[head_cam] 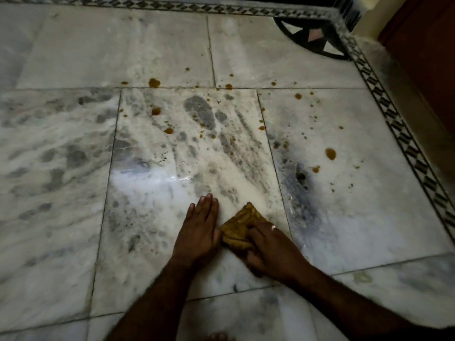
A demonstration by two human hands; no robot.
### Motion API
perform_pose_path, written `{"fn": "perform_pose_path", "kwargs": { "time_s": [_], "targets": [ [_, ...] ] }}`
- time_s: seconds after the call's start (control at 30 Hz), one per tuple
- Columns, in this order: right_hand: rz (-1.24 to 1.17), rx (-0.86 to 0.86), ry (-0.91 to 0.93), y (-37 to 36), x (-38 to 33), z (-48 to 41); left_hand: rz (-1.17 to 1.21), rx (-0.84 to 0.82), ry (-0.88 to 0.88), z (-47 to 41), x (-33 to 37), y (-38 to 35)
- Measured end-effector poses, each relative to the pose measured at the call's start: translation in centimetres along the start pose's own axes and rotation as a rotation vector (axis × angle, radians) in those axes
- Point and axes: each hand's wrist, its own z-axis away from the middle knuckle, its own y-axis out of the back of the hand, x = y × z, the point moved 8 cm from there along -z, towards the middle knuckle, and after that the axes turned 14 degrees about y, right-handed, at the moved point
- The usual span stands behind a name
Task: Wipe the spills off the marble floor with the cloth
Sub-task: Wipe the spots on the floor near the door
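Right hand point(268, 247), its grip curled round the mustard cloth point(242, 223) on the marble floor point(61, 168); left hand point(200, 230) spread flat just beside the cloth. Brown spills point(330, 153) lie beyond the cloth: reach forward, pressing in overlapping strokes.

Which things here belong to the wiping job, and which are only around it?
For the job: yellow cloth, gripped by the right hand; left hand, flat on the marble floor; brown spills.
Only around: patterned border; dark round inlay; wooden panel.
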Motion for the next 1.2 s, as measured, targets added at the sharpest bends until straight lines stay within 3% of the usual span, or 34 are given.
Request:
{"fn": "perform_pose_path", "kwargs": {
  "time_s": [0.13,0.2,0.3,0.37,0.43,0.5,0.6,0.67,0.77,0.93,1.07,1.2],
  "targets": [
    [-0.185,-0.029,-0.136,4.1,1.5,0.0,0.061,-0.033,-0.102,-0.5,3.0,0.1],
    [-0.306,-0.005,-0.18,6.0,2.7,-0.5,0.208,-0.091,-0.037,-1.4,3.9,1.6],
    [-0.578,-0.004,-0.282,7.5,4.7,-1.0,0.397,-0.256,0.03,-3.0,5.0,2.9],
    [-0.783,0.043,-0.35,8.9,5.4,-0.3,0.402,-0.379,-0.012,-3.3,6.0,3.4],
    [-0.962,0.056,-0.383,10.5,5.5,0.0,0.471,-0.468,0.053,-3.4,6.4,4.0],
    [-1.118,0.141,-0.406,12.2,6.1,0.0,0.718,-0.555,0.148,-3.8,6.6,4.2],
    [-1.579,0.452,-0.466,12.5,7.5,0.4,1.082,-0.651,0.244,-4.4,7.3,4.7],
    [-1.741,0.46,-0.533,9.4,7.1,1.4,1.165,-0.635,0.367,-4.7,6.9,4.5],
    [-1.707,0.381,-0.606,4.9,5.1,2.9,1.063,-0.635,0.424,-3.8,6.2,4.0],
    [-1.63,0.612,-0.598,6.3,6.4,1.6,1.165,-0.739,0.347,-3.0,5.9,4.4],
    [-1.296,0.707,-0.631,8.7,7.6,1.9,1.174,-0.617,0.249,-3.9,6.1,6.1],
    [-1.015,0.598,-0.561,10.0,7.8,2.0,1.139,-0.543,0.168,-4.7,6.9,7.7]
  ]
}}
